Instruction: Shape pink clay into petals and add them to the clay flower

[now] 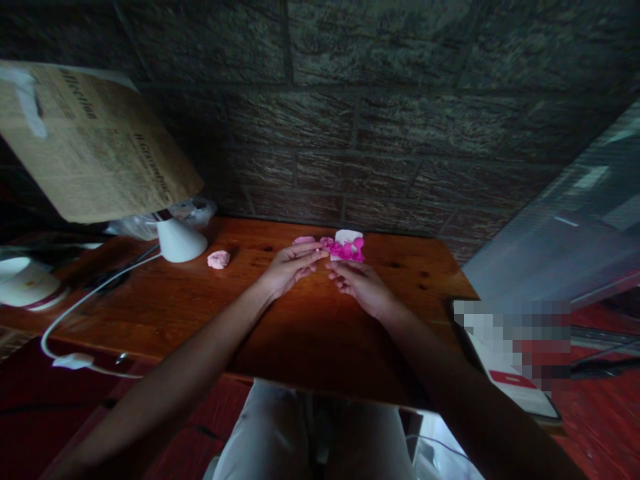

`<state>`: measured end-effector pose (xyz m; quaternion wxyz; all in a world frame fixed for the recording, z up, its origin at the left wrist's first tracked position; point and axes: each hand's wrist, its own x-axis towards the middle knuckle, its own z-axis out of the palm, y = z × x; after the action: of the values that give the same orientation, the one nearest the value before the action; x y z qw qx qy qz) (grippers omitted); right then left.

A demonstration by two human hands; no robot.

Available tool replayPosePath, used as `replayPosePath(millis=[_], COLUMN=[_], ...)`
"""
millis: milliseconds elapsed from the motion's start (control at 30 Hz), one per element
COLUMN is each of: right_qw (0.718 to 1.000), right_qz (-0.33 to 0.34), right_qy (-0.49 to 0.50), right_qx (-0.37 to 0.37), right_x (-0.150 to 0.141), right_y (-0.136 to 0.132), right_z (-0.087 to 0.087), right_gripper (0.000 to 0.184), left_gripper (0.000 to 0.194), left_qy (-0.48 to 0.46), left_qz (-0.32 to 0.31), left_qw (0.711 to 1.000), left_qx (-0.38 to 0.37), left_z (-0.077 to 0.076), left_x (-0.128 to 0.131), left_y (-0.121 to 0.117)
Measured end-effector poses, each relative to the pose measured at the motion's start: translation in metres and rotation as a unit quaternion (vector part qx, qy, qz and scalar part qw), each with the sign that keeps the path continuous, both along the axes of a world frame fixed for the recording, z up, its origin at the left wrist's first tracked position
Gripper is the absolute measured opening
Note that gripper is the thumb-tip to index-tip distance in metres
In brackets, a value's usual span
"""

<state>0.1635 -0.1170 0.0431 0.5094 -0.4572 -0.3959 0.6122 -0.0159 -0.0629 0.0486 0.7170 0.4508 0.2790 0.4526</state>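
Observation:
A bright pink piece with rounded lobes (346,251) is between my two hands; I cannot make out its exact kind. My left hand (294,268) has its fingertips pinched at the left end of the piece. My right hand (363,285) is curled just below it, with the thumb and forefinger at its lower edge. A small white object (349,236) lies right behind the piece. A paler pink lump (303,241) lies beyond my left fingers, partly hidden by them. Farther left, a crumpled light pink lump (219,259) rests alone on the wooden table (300,333).
A lamp with a white base (181,241) and a printed paper shade (107,143) stands at the left. Its white cord (75,308) runs over the table's front edge. A white cup (27,283) is at far left. A tablet-like device (520,380) lies at the right edge.

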Motion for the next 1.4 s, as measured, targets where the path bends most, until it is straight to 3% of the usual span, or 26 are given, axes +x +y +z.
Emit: replayPosePath(millis=[200, 367, 500, 700, 867, 1000, 1400], right_qw=[0.999, 0.989, 0.981, 0.979, 0.98, 0.985, 0.988], right_qz=[-0.004, 0.04, 0.082, 0.106, 0.088, 0.061, 0.017], right_qy=[-0.006, -0.014, -0.031, -0.033, -0.036, -0.039, -0.036], right_qx=[0.043, 0.139, 0.174, 0.173, 0.172, 0.156, 0.148], right_x=[0.0017, 0.0012, 0.0, -0.0013, 0.0001, 0.0016, -0.0022], right_y=[0.0018, 0.0004, -0.001, -0.0028, -0.0018, 0.0002, -0.0002], right_z=[-0.0027, -0.0028, -0.0027, -0.0008, -0.0013, -0.0026, -0.0021], right_gripper=[0.04, 0.036, 0.033, 0.037, 0.036, 0.037, 0.037], left_gripper=[0.037, 0.04, 0.047, 0.042, 0.04, 0.039, 0.032], left_qy=[0.031, 0.052, 0.044, 0.029, 0.015, 0.058, 0.146], left_qz=[0.02, -0.047, -0.094, -0.144, -0.133, -0.12, -0.086], left_qw=[0.999, 0.996, 0.993, 0.988, 0.991, 0.991, 0.973], left_qx=[0.009, 0.05, 0.061, 0.048, 0.013, 0.007, 0.157], left_z=[-0.0041, -0.0074, -0.0066, -0.0041, -0.0058, -0.0051, -0.0051], left_x=[-0.0009, 0.0002, -0.0001, -0.0002, -0.001, 0.0002, 0.0009], left_y=[0.0009, -0.0004, -0.0013, -0.0049, -0.0043, -0.0043, -0.0042])
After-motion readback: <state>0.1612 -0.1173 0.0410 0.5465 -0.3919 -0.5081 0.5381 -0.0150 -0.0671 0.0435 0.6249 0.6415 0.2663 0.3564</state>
